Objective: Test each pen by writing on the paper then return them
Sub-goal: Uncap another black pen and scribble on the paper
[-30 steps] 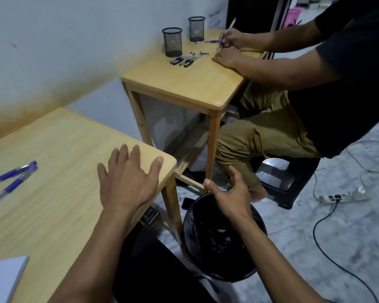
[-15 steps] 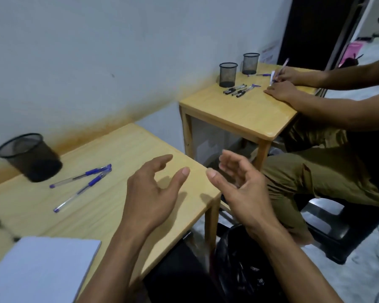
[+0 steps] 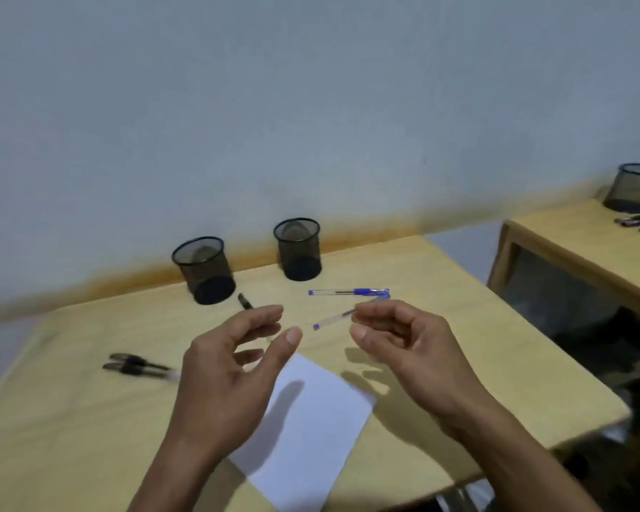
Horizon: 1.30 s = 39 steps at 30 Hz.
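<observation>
Both hands are held above the pale wooden desk [image 3: 440,290], and nothing is gripped by either; the left hand [image 3: 233,367] is spread loosely with thumb and fingers apart, while the right hand [image 3: 403,349] is loosely curled, its fingertips just in front of a clear-barrelled pen with a blue cap [image 3: 333,319]; whether that pen is touched cannot be told, since motion blur softens the fingers. A 2nd clear pen with a blue grip [image 3: 348,291] lies just beyond the right hand; 2 dark-gripped pens [image 3: 137,364] lie side by side to the left of the left hand, and a short dark pen end [image 3: 245,301] shows just past the left fingertips. The white sheet of paper [image 3: 311,430] lies beneath and between the 2 hands, skewed and reaching to the near desk edge. 2 black wire-mesh pen cups [image 3: 204,271] stand beyond the hands by the wall.

Several slips are judged possible from here; a round pen could be nudged and rolled away by a hasty reach; the loose paper could be dragged toward the edge by writing pressure unless it is pinned by the left hand; tested and untested pens could be confused, since matching ones lie close together; a cup could be tipped when pens are returned.
</observation>
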Motion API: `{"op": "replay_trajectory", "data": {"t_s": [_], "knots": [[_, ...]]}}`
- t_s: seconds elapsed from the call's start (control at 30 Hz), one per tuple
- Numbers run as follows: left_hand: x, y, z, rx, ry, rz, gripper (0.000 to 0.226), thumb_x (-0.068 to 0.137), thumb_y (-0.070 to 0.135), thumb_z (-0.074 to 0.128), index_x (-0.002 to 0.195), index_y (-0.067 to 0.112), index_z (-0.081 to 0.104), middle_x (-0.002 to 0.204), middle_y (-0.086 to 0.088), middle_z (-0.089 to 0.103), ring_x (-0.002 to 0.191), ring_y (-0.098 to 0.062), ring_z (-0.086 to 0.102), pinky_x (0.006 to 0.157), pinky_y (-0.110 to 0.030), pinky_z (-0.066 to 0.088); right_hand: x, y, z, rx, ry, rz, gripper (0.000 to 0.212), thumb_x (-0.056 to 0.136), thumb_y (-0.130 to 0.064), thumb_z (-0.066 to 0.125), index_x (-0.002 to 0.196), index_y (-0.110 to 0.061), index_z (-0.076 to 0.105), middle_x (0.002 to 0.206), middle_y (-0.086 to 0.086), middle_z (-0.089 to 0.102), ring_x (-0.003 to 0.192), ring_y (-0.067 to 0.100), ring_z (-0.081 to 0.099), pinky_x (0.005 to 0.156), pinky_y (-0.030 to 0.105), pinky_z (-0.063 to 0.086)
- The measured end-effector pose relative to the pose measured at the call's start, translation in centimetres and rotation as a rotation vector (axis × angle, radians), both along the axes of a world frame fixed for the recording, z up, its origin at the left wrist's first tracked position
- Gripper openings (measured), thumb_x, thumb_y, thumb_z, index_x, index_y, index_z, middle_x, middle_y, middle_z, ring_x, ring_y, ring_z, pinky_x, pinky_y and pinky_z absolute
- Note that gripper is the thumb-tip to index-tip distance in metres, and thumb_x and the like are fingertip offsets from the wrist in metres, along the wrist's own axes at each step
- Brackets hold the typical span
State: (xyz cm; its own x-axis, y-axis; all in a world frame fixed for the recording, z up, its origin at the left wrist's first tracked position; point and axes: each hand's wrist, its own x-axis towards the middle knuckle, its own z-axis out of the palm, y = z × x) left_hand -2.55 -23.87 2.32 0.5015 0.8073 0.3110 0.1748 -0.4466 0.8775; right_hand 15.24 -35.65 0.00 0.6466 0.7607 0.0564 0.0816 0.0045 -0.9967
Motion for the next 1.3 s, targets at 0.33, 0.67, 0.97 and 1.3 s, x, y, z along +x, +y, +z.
{"op": "replay_trajectory", "data": {"t_s": [0.33,0.67,0.97,1.3], "knots": [[-11.4,6.1,-3.7,0.142,0.185,0.440,0.033,0.077,0.030,0.081,0.109,0.029,0.072,0.104,0.019,0.070,0.100,-0.005,0.065,0.089,-0.031,0.050,-8.8,13.5,-0.7,-0.150,-0.465,0.297,0.021,0.087,-0.032,0.076,0.107,-0.025,0.075,0.096,-0.012,0.075,0.090,0.000,0.068,0.072,0.008,0.048],[-15.0,8.3,-8.5,0.191,0.704,0.498,0.062,0.086,0.064,0.053,0.129,0.021,0.064,0.142,-0.006,0.057,0.137,-0.022,0.045,0.112,-0.042,0.035,-13.8,20.4,-3.2,-0.393,-0.827,0.389,0.035,0.091,-0.046,0.064,0.117,-0.024,0.073,0.114,-0.002,0.072,0.102,0.020,0.065,0.082,0.037,0.056],[-15.4,8.8,-9.6,0.205,0.738,0.484,0.068,0.087,0.072,0.035,0.134,0.028,0.058,0.149,0.004,0.048,0.142,-0.013,0.033,0.117,-0.039,0.025,-14.0,21.8,-4.0,-0.454,-0.838,0.395,0.022,0.088,-0.043,0.070,0.099,-0.024,0.070,0.101,-0.002,0.071,0.095,0.022,0.064,0.073,0.034,0.050],[-15.2,8.5,-9.2,0.195,0.725,0.488,0.064,0.090,0.069,0.040,0.135,0.027,0.058,0.149,0.003,0.048,0.142,-0.014,0.033,0.119,-0.040,0.025,-13.6,22.0,-4.4,-0.357,-0.633,0.386,0.013,0.085,-0.034,0.076,0.085,-0.022,0.072,0.078,-0.008,0.072,0.082,0.016,0.068,0.075,0.040,0.059]]}}
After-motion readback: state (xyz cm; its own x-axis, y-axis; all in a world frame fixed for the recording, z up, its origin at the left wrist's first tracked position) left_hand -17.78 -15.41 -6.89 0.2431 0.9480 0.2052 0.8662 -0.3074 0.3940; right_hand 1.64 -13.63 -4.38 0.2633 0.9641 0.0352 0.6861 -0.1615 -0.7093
